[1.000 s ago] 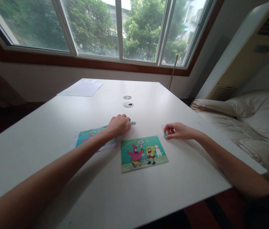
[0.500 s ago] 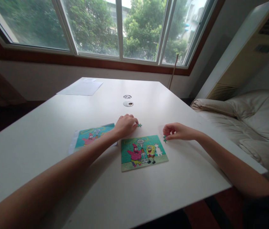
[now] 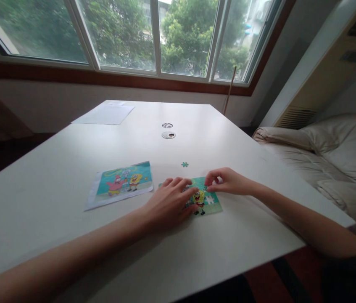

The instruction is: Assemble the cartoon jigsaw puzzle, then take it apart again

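The jigsaw puzzle (image 3: 213, 207) lies on the white table, its cartoon picture partly covered by my hands. My left hand (image 3: 174, 201) rests over its left part, palm down, fingers stretched and apart. At its upper right, my right hand (image 3: 223, 181) pinches a small green puzzle piece that is mostly hidden by the fingertips, just above the white gap in the picture. One loose puzzle piece (image 3: 184, 164) lies beyond the puzzle. Left of my left hand, a printed reference picture (image 3: 125, 181) shows the same cartoon figures.
White paper (image 3: 104, 114) lies at the far left of the table (image 3: 70, 168). Two round inserts (image 3: 168, 135) are set in the tabletop. A beige sofa (image 3: 307, 155) stands to the right, and windows (image 3: 127, 38) are beyond the far end.
My left hand has left the loose piece and come down onto the puzzle. My right hand has moved left with its piece, from beside the puzzle to over its upper right.
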A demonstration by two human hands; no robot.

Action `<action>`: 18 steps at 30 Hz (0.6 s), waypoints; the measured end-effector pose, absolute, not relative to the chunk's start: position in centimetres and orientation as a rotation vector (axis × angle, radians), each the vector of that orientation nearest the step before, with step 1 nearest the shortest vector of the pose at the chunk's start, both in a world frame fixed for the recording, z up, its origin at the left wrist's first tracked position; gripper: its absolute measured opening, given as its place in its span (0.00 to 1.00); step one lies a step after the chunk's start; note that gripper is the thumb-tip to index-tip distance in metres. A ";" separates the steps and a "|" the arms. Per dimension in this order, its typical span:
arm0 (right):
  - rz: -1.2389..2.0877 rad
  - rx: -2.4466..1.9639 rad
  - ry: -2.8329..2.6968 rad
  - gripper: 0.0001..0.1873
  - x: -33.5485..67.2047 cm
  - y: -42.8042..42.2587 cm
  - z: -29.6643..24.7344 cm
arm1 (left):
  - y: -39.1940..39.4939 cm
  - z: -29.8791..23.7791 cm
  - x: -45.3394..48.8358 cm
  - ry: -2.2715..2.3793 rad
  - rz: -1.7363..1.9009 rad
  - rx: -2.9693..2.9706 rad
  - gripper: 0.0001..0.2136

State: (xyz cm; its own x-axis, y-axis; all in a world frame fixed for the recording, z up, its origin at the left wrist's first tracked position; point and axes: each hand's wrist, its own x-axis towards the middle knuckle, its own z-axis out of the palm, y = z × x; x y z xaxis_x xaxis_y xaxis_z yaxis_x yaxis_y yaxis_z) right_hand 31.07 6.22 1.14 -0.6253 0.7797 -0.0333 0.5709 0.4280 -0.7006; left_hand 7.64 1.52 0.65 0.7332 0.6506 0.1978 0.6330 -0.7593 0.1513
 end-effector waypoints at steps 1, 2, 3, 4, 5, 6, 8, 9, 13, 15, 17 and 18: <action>0.926 -1.163 -2.419 0.09 31.0 6.1 1.3 | 1.2 0.6 7.7 1.035 0.369 2.851 0.17; 0.858 -1.156 -2.444 0.09 30.9 5.9 1.4 | 1.0 0.5 7.7 1.015 0.372 2.846 0.17; 0.797 -1.147 -2.465 0.09 30.9 5.8 1.6 | 0.9 0.4 7.7 1.000 0.375 2.842 0.17; 0.744 -1.136 -2.484 0.08 30.9 5.6 1.8 | 0.9 0.3 7.7 0.990 0.381 2.838 0.17; 0.700 -1.122 -2.505 0.08 30.8 5.5 2.0 | 0.9 0.2 7.7 0.983 0.389 2.835 0.17; 0.665 -1.104 -2.527 0.08 30.8 5.4 2.2 | 0.9 0.1 7.8 0.982 0.398 2.831 0.17; 0.611 -1.065 -2.567 0.08 30.7 5.1 2.3 | 0.9 0.0 7.8 0.984 0.415 2.825 0.17; 0.590 -1.052 -2.583 0.08 30.7 5.1 2.4 | 0.9 -0.1 7.7 0.984 0.421 2.822 0.17; 0.551 -1.065 -2.615 0.06 30.4 4.8 2.5 | 0.8 -0.3 7.7 0.986 0.434 2.810 0.17; 0.538 -1.095 -2.630 0.06 30.2 4.6 2.7 | 0.7 -0.3 7.7 0.984 0.436 2.809 0.17; 0.511 -1.115 -2.656 0.04 30.1 4.5 3.0 | 0.7 -0.4 7.7 0.979 0.438 2.813 0.17; 0.498 -1.118 -2.676 0.04 30.0 4.5 3.3 | 0.7 -0.4 7.7 0.979 0.438 2.817 0.17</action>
State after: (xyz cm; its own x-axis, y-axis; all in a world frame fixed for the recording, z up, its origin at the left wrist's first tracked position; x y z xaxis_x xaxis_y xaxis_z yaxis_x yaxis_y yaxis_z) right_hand 29.98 4.46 3.27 -0.6945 0.7176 0.0525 0.6507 0.6575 -0.3799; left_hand 7.71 0.70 -0.36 0.7477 0.6232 0.2293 0.5863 -0.7817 0.2127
